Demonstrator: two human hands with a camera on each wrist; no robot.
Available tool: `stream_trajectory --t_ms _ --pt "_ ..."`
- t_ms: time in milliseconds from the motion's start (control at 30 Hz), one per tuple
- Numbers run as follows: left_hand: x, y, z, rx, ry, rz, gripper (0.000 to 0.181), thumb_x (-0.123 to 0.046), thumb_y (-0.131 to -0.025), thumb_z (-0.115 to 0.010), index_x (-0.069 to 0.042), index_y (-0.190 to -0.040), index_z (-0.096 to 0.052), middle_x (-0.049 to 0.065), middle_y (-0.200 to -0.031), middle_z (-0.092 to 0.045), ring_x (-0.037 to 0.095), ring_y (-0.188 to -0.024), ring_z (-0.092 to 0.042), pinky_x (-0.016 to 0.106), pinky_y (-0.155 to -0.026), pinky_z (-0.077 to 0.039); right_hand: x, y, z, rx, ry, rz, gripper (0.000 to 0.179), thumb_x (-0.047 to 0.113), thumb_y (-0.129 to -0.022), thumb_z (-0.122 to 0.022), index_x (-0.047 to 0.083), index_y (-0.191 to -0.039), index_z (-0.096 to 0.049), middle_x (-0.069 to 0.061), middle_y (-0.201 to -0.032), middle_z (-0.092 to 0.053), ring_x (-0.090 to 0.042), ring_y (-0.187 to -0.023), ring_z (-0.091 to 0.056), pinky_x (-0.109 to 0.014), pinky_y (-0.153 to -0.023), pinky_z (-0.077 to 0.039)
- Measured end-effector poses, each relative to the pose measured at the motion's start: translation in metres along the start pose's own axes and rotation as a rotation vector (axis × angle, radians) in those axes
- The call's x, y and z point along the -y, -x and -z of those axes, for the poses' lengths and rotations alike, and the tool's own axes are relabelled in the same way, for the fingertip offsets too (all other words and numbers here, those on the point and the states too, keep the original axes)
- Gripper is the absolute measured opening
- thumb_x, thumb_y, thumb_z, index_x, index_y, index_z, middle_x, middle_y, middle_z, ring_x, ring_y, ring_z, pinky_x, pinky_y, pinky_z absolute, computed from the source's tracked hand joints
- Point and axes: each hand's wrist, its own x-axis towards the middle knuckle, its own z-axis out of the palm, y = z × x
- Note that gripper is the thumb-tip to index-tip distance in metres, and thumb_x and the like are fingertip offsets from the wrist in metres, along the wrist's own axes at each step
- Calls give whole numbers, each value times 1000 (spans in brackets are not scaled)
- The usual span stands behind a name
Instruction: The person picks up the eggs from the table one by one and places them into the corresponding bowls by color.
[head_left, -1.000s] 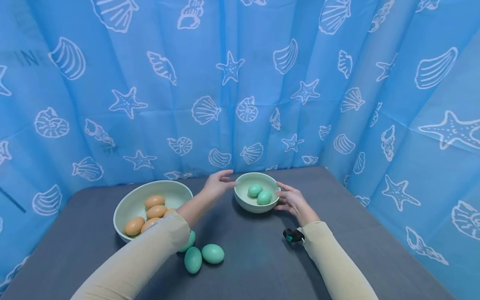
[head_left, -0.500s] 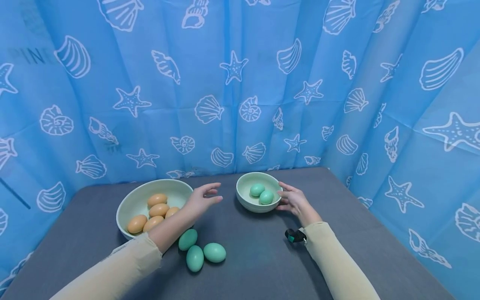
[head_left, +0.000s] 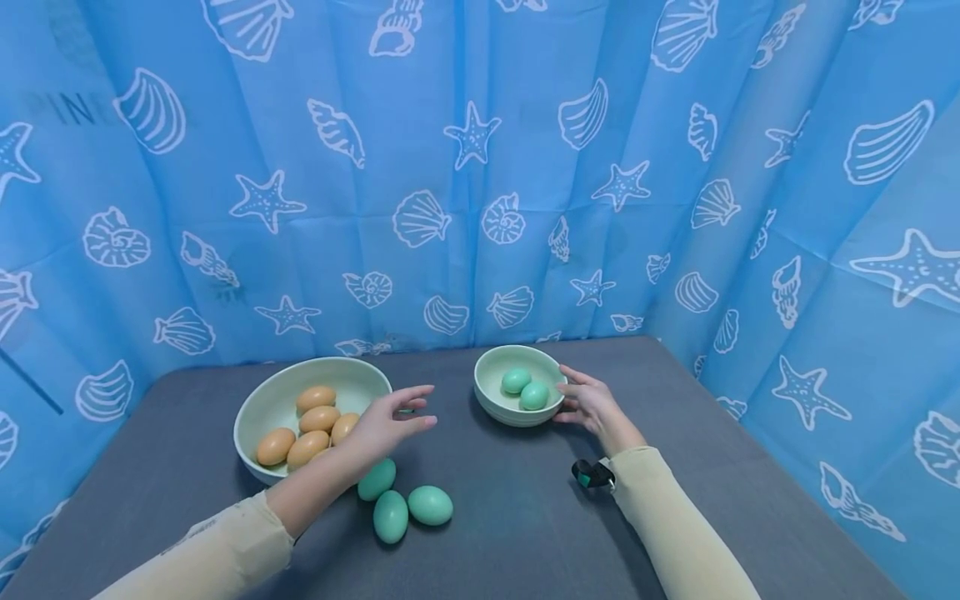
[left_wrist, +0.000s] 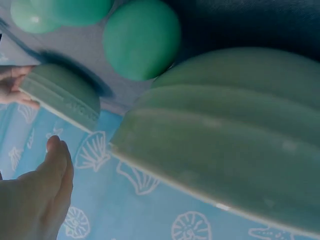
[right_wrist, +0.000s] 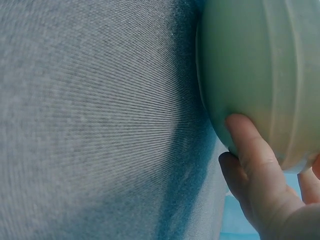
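Observation:
At the back of the table, the small green bowl (head_left: pixel 510 414) holds two green eggs (head_left: pixel 517 380). My right hand (head_left: pixel 591 402) holds this bowl by its right side, fingers spread from rim toward base; in the right wrist view, fingers (right_wrist: pixel 252 145) press its wall. My left hand (head_left: pixel 386 421) is in the air beside the right side of a large green bowl (head_left: pixel 251 429), holding nothing visible, its fingers loosely extended. Below that hand lie several loose green eggs, one nearest the front (head_left: pixel 391 517) and another to its right (head_left: pixel 431 506).
Several brown eggs (head_left: pixel 307 447) lie in the large bowl, partly hidden by my left forearm. A dark grey cloth covers the table (head_left: pixel 517 517). A blue curtain (head_left: pixel 450 167) with white shells hangs behind. A black strap end (head_left: pixel 592 473) hangs by my right sleeve.
My left hand has drawn back from the small bowl, moving left and toward me beside the large bowl. My right hand has stayed on the small bowl. The view has shifted slightly.

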Motion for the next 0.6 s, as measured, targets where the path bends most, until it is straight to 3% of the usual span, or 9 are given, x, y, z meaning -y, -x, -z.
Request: stream_trajectory --t_ms 233,433,600 --pt "6 11 3 77 13 -31 55 -19 -99 -65 -5 -149 -47 26 -147 -49 43 -134 -50 55 -106 -46 0 1 0 4 -6 6 57 6 -105 -47 13 -159 -29 -22 -165 -18 -43 -142 -38 -50 -96 -55" --pt "14 15 6 114 -15 -23 56 -24 -98 -67 -7 -148 -49 20 -151 -48 42 -134 -50 52 -103 -49 1 1 -1 9 0 6 57 7 -106 -46 14 -159 -29 -21 -166 -17 -43 -142 -38 -53 -101 -51" --pt "23 19 8 224 -35 -52 60 -28 -98 -67 -6 -150 -47 22 -152 -46 47 -139 -41 55 -104 -48 0 0 0 8 -2 8 57 8 -106 -46 14 -159 -28 -20 -166 -17 -42 -144 -37 -55 -104 -48"
